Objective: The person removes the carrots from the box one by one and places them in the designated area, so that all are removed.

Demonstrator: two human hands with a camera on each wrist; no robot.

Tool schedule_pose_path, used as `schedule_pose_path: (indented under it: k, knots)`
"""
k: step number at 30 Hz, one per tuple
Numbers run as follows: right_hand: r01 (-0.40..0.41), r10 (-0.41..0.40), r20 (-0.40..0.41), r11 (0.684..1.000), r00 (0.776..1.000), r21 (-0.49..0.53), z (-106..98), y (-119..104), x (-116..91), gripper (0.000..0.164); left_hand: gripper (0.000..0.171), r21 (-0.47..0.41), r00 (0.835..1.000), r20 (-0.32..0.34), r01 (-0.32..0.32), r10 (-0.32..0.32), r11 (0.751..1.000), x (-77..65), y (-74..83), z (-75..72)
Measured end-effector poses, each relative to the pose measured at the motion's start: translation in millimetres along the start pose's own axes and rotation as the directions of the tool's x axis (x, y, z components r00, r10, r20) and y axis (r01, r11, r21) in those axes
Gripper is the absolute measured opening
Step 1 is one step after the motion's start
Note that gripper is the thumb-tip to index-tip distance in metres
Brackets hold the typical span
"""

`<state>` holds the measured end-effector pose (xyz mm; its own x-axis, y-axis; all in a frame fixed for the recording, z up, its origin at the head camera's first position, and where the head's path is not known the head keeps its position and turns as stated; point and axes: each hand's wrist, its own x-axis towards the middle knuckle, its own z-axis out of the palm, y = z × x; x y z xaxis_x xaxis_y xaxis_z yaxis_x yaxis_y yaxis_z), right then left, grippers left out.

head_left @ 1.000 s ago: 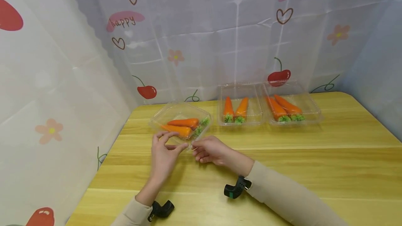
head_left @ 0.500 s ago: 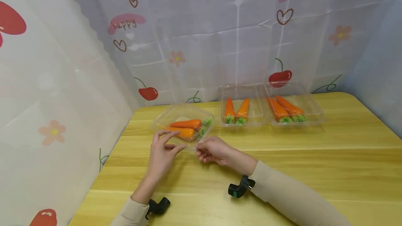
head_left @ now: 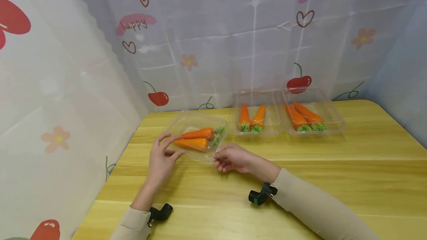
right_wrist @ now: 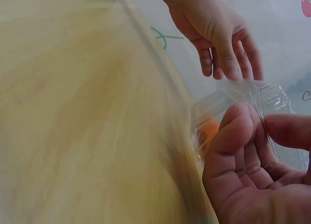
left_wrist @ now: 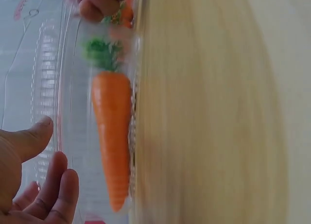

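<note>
A clear plastic clamshell box [head_left: 186,119] with two carrots [head_left: 194,144] inside sits at the table's back left, turned at an angle. My right hand [head_left: 235,158] pinches its front right corner between thumb and forefinger; the right wrist view shows this grip on the clear rim [right_wrist: 262,100]. Beside the front left edge, my left hand [head_left: 161,162] has its fingers spread and loosely bent, the forefinger reaching over the lid. In the left wrist view, thumb and fingers [left_wrist: 57,195] stand apart next to the box wall, pinching nothing; whether a fingertip touches the plastic is unclear.
Two more clear boxes stand at the back of the table: a middle box [head_left: 274,116] and a right box [head_left: 328,112], each with two carrots. Behind them hangs a printed curtain [head_left: 213,47]. The wooden tabletop [head_left: 217,203] extends in front.
My left hand has moved left, away from the box's front corner and along its edge. The right hand has shifted slightly right, still pinching the corner, and the box has turned a little.
</note>
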<state>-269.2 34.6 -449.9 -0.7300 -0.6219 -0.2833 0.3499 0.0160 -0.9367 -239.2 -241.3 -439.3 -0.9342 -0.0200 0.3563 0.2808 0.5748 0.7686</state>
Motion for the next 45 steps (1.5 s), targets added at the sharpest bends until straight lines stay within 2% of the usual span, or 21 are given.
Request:
schedule_pose_path:
  k: [8,15,19,22,28,39,42,45]
  knots:
    - [-0.008,0.009,0.051,1.000,0.999,-0.021,-13,0,-2,0.018,0.032,0.039,0.998,-0.029,-0.046,0.047,0.998,6.5,-15.9,-15.2]
    - [-0.001,0.003,0.106,1.000,0.994,-0.026,-21,0,-2,0.017,0.026,-0.002,0.995,0.007,-0.098,0.098,0.995,11.3,-26.3,-28.2]
    - [0.004,-0.002,0.135,1.000,0.991,-0.017,-24,-2,-2,0.018,0.026,0.001,0.995,-0.001,-0.095,0.095,0.995,13.3,-31.7,-34.0]
    - [0.013,-0.011,0.156,1.000,0.988,-0.014,-27,-2,-1,0.018,0.026,-0.011,0.998,-0.008,-0.069,0.069,0.998,15.0,-36.3,-38.5]
    - [0.021,-0.019,0.182,1.000,0.983,-0.013,-32,-1,2,0.018,0.028,-0.110,1.000,0.007,0.007,-0.006,0.994,14.6,-49.6,-48.7]
    - [0.059,-0.054,0.237,0.998,0.970,-0.011,-41,3,8,0.022,0.045,-0.280,0.998,0.059,0.036,-0.021,0.959,12.7,-66.3,-57.0]
    - [0.060,-0.056,0.235,0.998,0.970,-0.008,-43,2,8,0.023,0.045,-0.328,0.998,0.066,0.034,-0.013,0.944,12.3,-71.0,-58.6]
    - [0.056,-0.054,0.230,0.998,0.972,-0.005,-44,1,7,0.022,0.042,-0.399,0.996,0.090,0.051,-0.016,0.916,11.7,-75.9,-60.5]
